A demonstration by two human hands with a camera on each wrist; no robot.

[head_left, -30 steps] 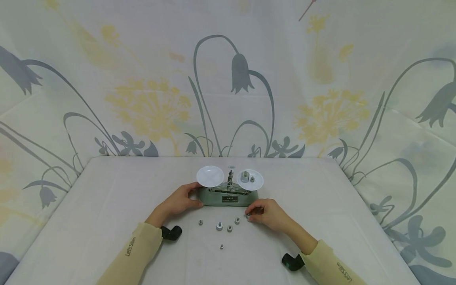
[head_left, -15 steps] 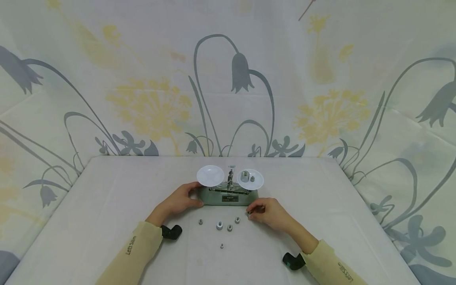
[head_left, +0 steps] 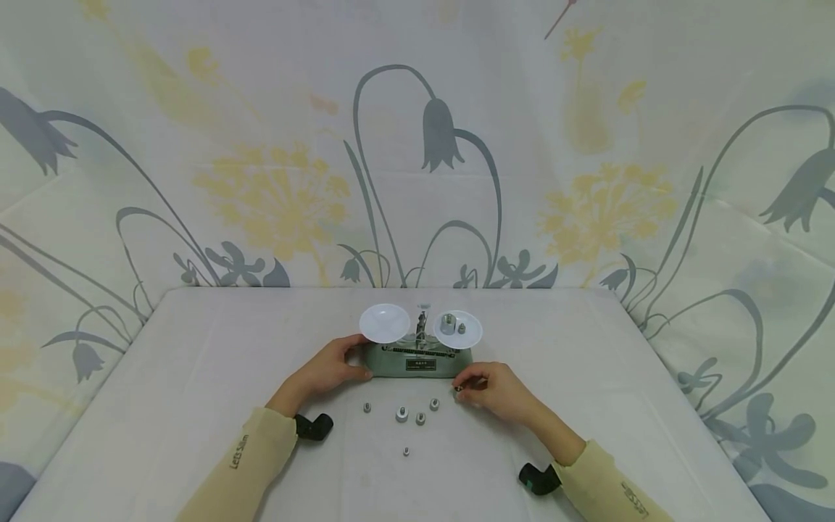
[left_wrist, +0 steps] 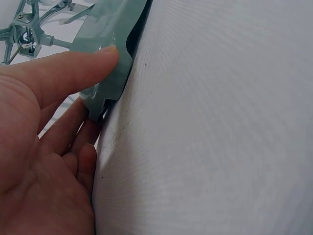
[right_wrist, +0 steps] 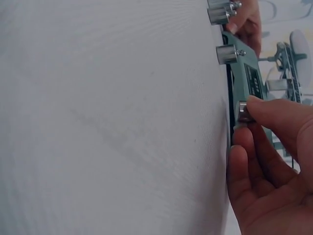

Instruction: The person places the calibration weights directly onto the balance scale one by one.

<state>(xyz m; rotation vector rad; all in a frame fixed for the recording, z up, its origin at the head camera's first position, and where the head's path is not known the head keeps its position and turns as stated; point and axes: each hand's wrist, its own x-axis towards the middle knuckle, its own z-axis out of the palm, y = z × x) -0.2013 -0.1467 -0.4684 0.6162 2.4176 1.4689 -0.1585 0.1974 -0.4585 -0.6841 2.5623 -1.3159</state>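
Note:
A green balance scale [head_left: 391,365] with two white pans stands toward the back of the table. My left hand [head_left: 329,366] grips the left end of its base, and the left wrist view shows the thumb [left_wrist: 93,66] on the front face with fingers behind. Near the base's right front corner, my right hand [head_left: 492,391] pinches a small metal weight [right_wrist: 243,111] between thumb and fingertips. On the right pan [head_left: 472,338] sit a large weight [head_left: 447,324] and a smaller weight [head_left: 462,329]. Nothing shows on the left pan [head_left: 385,322].
Several metal weights stand on the white tablecloth [head_left: 339,478] in front of the scale, among them a wider weight [head_left: 401,415] and a tiny weight [head_left: 406,452] nearer the front. A patterned curtain [head_left: 417,181] hangs behind the table.
The right hand has shifted slightly to the right and back, carrying the pinched weight with it. The left hand and the scale have stayed in place.

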